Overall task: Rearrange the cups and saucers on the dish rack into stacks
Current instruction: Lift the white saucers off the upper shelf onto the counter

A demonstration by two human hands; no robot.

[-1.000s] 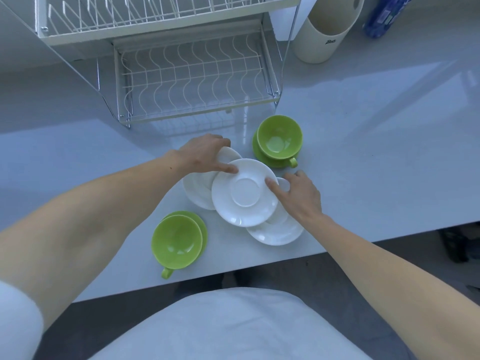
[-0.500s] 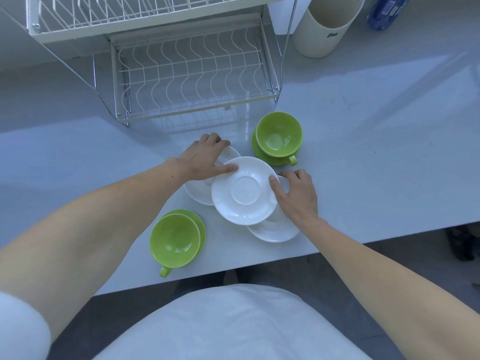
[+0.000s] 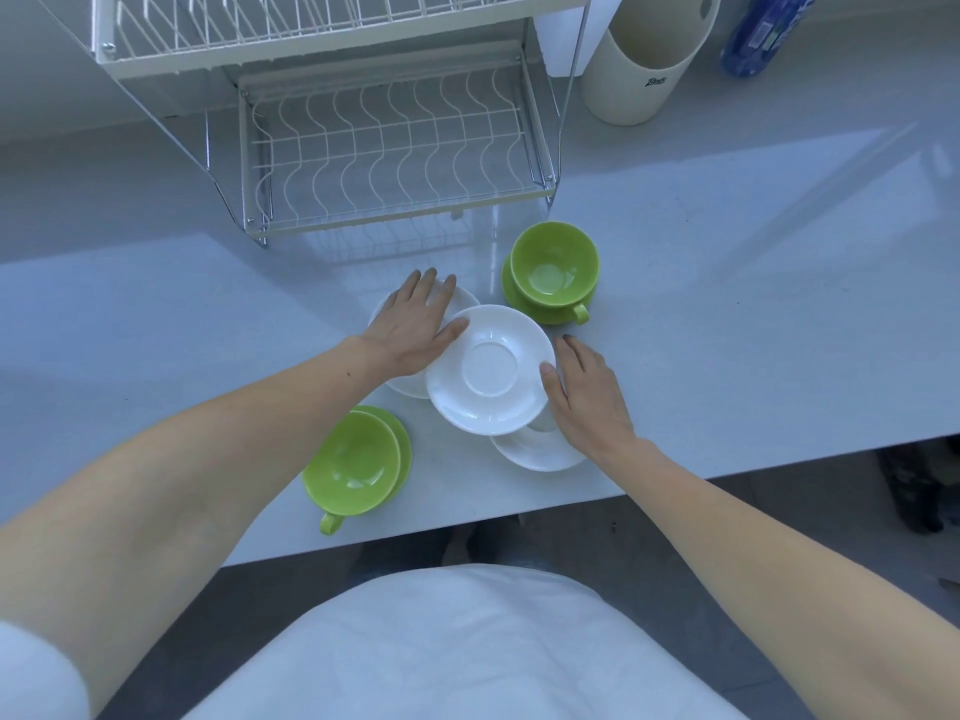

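Note:
A white saucer [image 3: 488, 374] sits raised in the middle of the counter, overlapping two other white saucers. My left hand [image 3: 415, 324] presses its thumb on that saucer's left rim, fingers stretched over the left white saucer [image 3: 410, 389]. My right hand [image 3: 587, 392] holds the right rim with its thumb, covering part of the near-right white saucer [image 3: 535, 452]. Whatever stands on those two lower saucers is hidden. A green cup [image 3: 553, 267] rests on a green saucer [image 3: 524, 309] at the far right. Another green cup [image 3: 350, 462] stands on its green saucer [image 3: 402, 444] near the front edge.
The white wire dish rack [image 3: 384, 148] stands behind the dishes with nothing on its lower shelf. A cream container [image 3: 644, 59] and a blue bottle [image 3: 763, 33] are at the back right. The counter's front edge [image 3: 467, 522] runs just below the near green cup.
The fingers of both hands have straightened out while the thumbs stay on the middle saucer's rim. The saucer has shifted slightly away from me.

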